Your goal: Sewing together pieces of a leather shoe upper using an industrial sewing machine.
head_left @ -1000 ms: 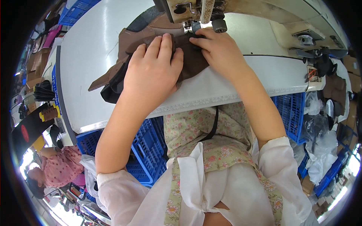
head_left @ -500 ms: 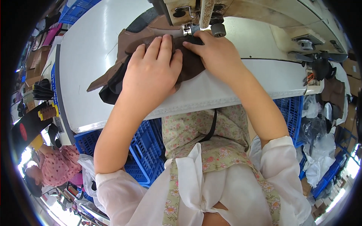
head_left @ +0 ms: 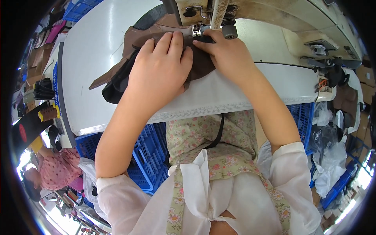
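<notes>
A brown leather shoe upper (head_left: 137, 37) with black lining (head_left: 116, 87) lies partly folded on the white sewing table (head_left: 92, 58). Its far part reaches the presser foot (head_left: 197, 30) of a sewing machine. My left hand (head_left: 160, 70) rests palm down over the folded leather, fingers stretched toward the machine and slightly apart. Close to the presser foot, my right hand (head_left: 231, 55) grips the upper's edge between thumb and fingers. The leather beneath both palms is hidden.
The machine's arm (head_left: 274, 15) spans the far right. A ruler strip (head_left: 203, 110) edges the table in front of me. Blue crates (head_left: 150, 156) stand below it. At left are a brown thread spool (head_left: 50, 113) and another person in pink (head_left: 60, 172). Plastic bags (head_left: 325, 164) lie at right.
The view has shifted slightly. Both hands stay on the shoe upper, and it has moved only a little at the presser foot.
</notes>
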The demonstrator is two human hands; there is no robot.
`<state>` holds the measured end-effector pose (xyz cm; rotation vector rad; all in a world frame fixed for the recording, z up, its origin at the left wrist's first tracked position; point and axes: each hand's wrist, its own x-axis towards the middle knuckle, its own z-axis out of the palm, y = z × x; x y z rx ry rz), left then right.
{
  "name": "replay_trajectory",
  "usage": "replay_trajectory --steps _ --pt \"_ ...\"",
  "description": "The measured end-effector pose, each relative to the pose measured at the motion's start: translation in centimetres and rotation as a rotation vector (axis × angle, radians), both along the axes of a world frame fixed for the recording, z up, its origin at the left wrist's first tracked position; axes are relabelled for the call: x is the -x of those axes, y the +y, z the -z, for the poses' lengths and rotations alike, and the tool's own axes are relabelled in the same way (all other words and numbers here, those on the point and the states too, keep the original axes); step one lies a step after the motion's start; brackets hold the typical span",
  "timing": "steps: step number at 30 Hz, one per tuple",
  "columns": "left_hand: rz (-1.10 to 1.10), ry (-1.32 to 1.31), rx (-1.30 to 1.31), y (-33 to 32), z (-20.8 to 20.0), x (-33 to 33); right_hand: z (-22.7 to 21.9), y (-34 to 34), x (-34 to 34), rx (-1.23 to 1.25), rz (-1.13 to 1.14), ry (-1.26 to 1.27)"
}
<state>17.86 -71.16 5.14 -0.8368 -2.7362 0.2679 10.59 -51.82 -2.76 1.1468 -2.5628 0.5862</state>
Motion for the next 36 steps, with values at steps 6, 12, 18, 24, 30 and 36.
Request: replay_trajectory --steps 6,12,18,24,30,36 --pt "0.009 0.010 -0.005 -0.04 -0.14 0.25 -0.22 -0.28 0.12 0.062 -0.007 0.011" --pt "-0.046 -0.054 0.019 0.07 -0.45 0.31 0.35 0.10 0.51 -0.013 -0.001 0.002" --pt "-0.044 -0.051 0.008 -0.31 -0.47 0.52 -0.10 -0.39 0.35 0.064 0.001 0.016" --pt "-0.060 -0.076 0.012 -0.29 -0.58 0.54 -0.05 -0.33 0.39 0.043 0.007 0.013" --pt "-0.054 -0.073 0.042 -0.34 -0.68 0.69 -0.01 -0.47 0.46 0.058 0.011 0.007" --pt "-0.057 -0.078 0.023 -0.33 -0.72 0.80 -0.05 -0.48 0.58 0.073 0.003 0.014"
